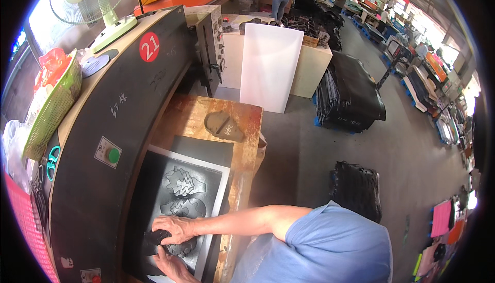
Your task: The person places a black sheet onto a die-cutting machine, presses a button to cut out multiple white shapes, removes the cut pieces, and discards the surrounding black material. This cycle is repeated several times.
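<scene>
On the worn wooden bench (250,115) lies a glossy black plate (147,193) with a flat pale border, bearing ridged, sole-shaped reliefs (184,182); a matt black piece (154,237), outline largely covered, is over the plate's lower part. The right hand (172,229) is curled, fingers and thumb on that piece; the left hand (169,263), half-open, is beside it, and its hold cannot be told. Past the plate's upper edge rests a brown sole-shaped form (223,126).

A black panel (98,144) walls one side of the plate (144,195); hands (175,229) can pass opposite.
</scene>
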### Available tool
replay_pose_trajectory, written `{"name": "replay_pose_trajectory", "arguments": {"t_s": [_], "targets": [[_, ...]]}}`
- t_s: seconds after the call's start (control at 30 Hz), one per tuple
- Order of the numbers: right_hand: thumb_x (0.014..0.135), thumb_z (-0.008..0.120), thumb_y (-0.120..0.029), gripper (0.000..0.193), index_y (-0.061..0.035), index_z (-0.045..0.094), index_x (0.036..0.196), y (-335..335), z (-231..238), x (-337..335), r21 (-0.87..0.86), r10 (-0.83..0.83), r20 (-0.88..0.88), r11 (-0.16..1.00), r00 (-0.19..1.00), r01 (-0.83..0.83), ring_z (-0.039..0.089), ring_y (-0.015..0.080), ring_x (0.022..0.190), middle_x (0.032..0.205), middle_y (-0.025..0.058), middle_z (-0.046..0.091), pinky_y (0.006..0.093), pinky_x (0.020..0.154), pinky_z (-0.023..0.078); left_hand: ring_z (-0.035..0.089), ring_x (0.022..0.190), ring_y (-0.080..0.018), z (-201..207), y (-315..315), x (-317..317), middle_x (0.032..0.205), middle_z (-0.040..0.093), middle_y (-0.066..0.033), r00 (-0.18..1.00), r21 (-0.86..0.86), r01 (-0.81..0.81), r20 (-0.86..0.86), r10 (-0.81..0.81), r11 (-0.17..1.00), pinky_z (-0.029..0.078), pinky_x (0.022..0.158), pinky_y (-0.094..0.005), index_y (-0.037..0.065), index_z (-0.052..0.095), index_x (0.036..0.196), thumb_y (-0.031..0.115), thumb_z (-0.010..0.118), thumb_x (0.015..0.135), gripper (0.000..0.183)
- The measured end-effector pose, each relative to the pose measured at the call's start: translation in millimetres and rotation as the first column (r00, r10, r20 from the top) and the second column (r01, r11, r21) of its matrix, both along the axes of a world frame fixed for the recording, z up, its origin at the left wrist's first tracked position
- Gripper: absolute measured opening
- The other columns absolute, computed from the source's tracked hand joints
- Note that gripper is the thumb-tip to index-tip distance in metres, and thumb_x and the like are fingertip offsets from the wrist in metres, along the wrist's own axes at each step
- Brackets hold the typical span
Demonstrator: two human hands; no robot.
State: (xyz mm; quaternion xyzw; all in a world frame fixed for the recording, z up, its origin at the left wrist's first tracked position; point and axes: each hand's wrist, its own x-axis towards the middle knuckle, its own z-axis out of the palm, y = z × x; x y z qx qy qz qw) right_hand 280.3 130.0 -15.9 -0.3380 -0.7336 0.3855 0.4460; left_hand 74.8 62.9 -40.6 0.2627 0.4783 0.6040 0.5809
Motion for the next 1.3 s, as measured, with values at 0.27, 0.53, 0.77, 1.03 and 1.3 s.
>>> {"name": "replay_pose_trajectory", "arguments": {"t_s": [0.27, 0.53, 0.77, 1.03, 1.3], "targets": [[0.082, 0.079, -0.028, 0.058, 0.0035, 0.062, 0.128, 1.2, 11.7, 4.3, -0.151, 0.034, 0.013, 0.988, 0.999, -0.032, 0.068, 0.0412, 0.113, 0.12, 0.0237, 0.07, 0.05, 0.097, 0.055, 0.068, 0.119, -0.0185, 10.0, -8.1, 29.7, 0.13, 0.072, -0.0101, 0.993, 0.035, -0.031, 0.114, 0.027, 0.999, 0.053, 0.105, -0.0339, 0.001, 0.066, 0.136, 0.025, 0.072, 0.106, 0.039], [0.092, 0.075, -0.02, 0.035, -0.0056, 0.066, 0.123, -24.9, 46.0, 30.9, -0.224, 0.218, -0.042, 0.949, 0.975, -0.222, 0.073, 0.0332, 0.08, 0.086, 0.0174, 0.072, 0.0443, 0.072, 0.058, 0.064, 0.116, -0.0177, 33.4, -29.9, 23.7, 0.135, 0.065, -0.0102, 0.992, -0.164, -0.117, -0.065, 0.107, 0.98, 0.053, 0.096, -0.0318, -0.002, 0.058, 0.14, 0.023, 0.068, 0.108, 0.042], [0.087, 0.091, -0.019, 0.045, -0.0039, 0.07, 0.123, -21.9, 52.9, 86.3, -0.432, -0.232, -0.353, 0.9, 0.906, 0.062, 0.072, 0.0164, 0.104, 0.113, 0.0066, 0.077, 0.0334, 0.092, 0.06, 0.058, 0.14, -0.0311, 66.9, -56.2, 55.6, 0.158, 0.052, -0.0225, 0.865, -0.059, -0.389, -0.367, 0.343, 0.919, 0.048, 0.121, -0.0401, -0.008, 0.037, 0.161, 0.012, 0.062, 0.11, 0.06], [0.096, 0.081, -0.009, 0.036, 0.0036, 0.07, 0.128, 30.9, 66.1, 146.9, -0.542, -0.081, -0.245, 0.837, 0.966, -0.067, 0.072, 0.0104, 0.099, 0.111, 0.0067, 0.078, 0.0255, 0.089, 0.06, 0.06, 0.136, -0.0368, 96.6, -29.0, 102.0, 0.151, 0.055, -0.0307, 0.959, -0.282, -0.018, 0.266, 0.096, 0.959, 0.045, 0.122, -0.046, -0.015, 0.042, 0.15, 0.023, 0.069, 0.108, 0.063], [0.085, 0.089, -0.027, 0.051, 0.0035, 0.074, 0.123, 26.5, 17.1, 110.8, -0.108, -0.188, 0.205, 0.971, 0.961, 0.213, 0.077, 0.0385, 0.107, 0.114, 0.0259, 0.078, 0.0404, 0.093, 0.061, 0.067, 0.122, -0.0273, 92.9, 0.8, 111.5, 0.134, 0.066, -0.0185, 0.96, -0.383, -0.045, 0.24, 0.147, 0.923, 0.055, 0.11, -0.0393, -0.01, 0.059, 0.133, 0.016, 0.067, 0.107, 0.037]]}}
